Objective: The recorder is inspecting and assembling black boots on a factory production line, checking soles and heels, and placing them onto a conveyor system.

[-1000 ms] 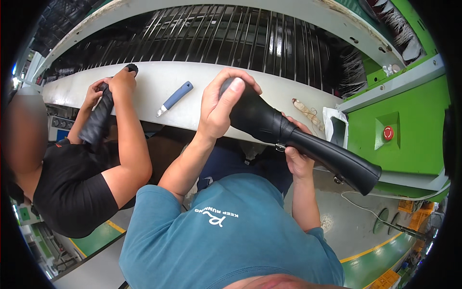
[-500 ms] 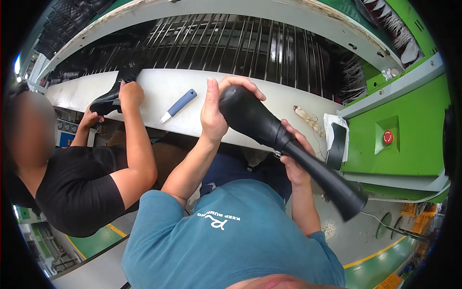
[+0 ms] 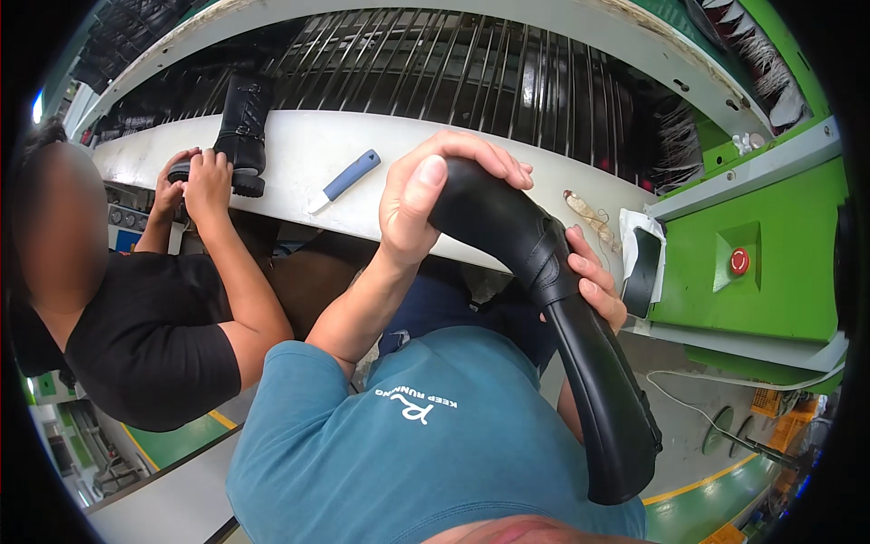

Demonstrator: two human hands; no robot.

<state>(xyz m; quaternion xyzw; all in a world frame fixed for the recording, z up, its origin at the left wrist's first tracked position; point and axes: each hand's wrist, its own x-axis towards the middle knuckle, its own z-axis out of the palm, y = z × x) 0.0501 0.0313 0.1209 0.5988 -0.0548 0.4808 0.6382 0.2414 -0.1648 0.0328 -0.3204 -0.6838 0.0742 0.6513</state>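
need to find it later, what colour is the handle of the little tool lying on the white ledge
Blue, with a white blade end; the small tool shows clearly in the head view.

Bright, even light (fisheye-bent, dark rim)

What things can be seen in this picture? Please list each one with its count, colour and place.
tall boot: 1, black, held in both hands, centre
short boot: 1, black, upright on ledge, under co-worker's hands
ledge: 1, white, across the middle
tool: 1, blue handle, lying on ledge
rollers: many, dark, behind ledge
machine: 1, green, right
button: 1, red, on machine
co-worker: 1, black shirt, left
left hand: on boot toe
right hand: on boot ankle
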